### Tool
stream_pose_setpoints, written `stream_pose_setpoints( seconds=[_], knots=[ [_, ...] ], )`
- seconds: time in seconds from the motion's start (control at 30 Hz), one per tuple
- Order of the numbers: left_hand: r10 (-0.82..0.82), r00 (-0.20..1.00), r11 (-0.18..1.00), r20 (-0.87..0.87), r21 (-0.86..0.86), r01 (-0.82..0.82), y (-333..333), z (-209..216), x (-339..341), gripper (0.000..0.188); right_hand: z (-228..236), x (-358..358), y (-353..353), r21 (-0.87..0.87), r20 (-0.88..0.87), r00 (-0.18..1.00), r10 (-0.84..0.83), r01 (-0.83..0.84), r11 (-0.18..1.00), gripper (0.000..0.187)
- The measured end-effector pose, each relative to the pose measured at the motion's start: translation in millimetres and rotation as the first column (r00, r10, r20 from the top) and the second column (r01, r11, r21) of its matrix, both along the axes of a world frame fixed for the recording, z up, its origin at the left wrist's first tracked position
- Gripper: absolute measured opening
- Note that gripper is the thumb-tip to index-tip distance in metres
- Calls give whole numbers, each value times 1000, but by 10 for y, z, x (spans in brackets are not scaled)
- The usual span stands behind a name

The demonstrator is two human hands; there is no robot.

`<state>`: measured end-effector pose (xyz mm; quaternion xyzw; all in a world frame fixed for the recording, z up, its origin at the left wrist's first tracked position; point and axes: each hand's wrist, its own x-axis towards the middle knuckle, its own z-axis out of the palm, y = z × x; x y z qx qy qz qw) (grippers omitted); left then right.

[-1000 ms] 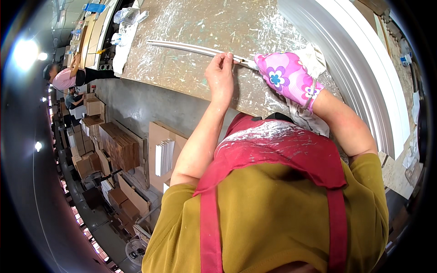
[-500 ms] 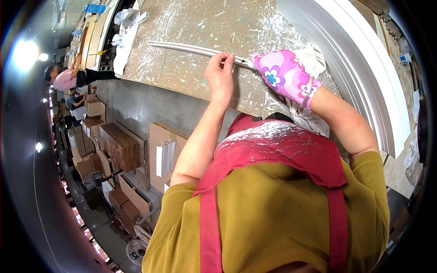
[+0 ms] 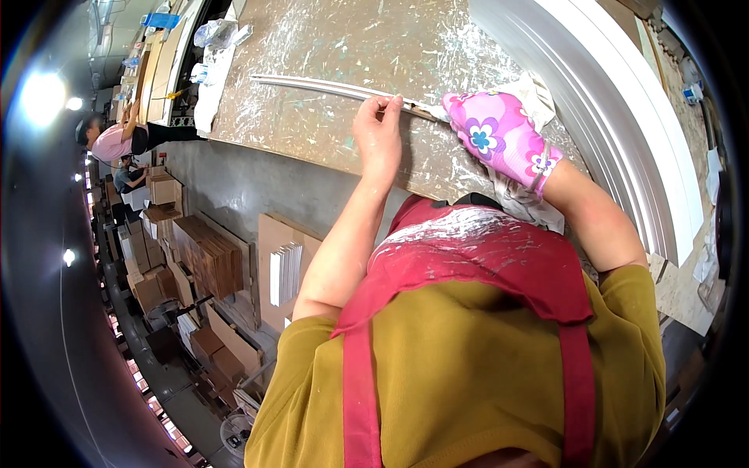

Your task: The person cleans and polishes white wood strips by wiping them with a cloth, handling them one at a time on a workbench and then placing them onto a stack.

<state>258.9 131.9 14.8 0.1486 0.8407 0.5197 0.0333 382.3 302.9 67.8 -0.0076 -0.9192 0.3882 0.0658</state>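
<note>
A long, thin white strip (image 3: 312,85) lies on the paint-spattered worktable (image 3: 328,47), its left end on the tabletop. My bare left hand (image 3: 378,139) pinches the strip between thumb and fingers near its right part. To the right, my right hand (image 3: 499,132) wears a pink glove with a flower print and is closed at the strip's right end. The glove covers that end, so what its fingers hold cannot be made out. A dark brownish patch shows on the strip between my hands. A crumpled white cloth (image 3: 538,100) lies just beyond the glove.
Long white mouldings (image 3: 616,117) are stacked along the table's right side. Plastic bags (image 3: 214,33) sit at the far left corner. Beyond the left edge are cardboard boxes (image 3: 207,253), a pack of white strips (image 3: 285,274), a fan (image 3: 236,433) and a person in pink (image 3: 113,142).
My gloved right hand has slid a little to the right along the strip, uncovering more of it. My left hand keeps its pinch, almost in the same place.
</note>
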Motion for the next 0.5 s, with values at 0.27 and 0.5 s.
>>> stream_pose_setpoints(
  seconds=[0.27,0.5],
  knots=[
    [-24,999,998,30,54,23,18,-17,54,17,82,-39,-7,-77,147,989,6,6,997,22],
    [-32,998,996,59,85,27,29,-20,53,17,-82,-52,27,91,53,996,66,-70,993,17]
  ],
)
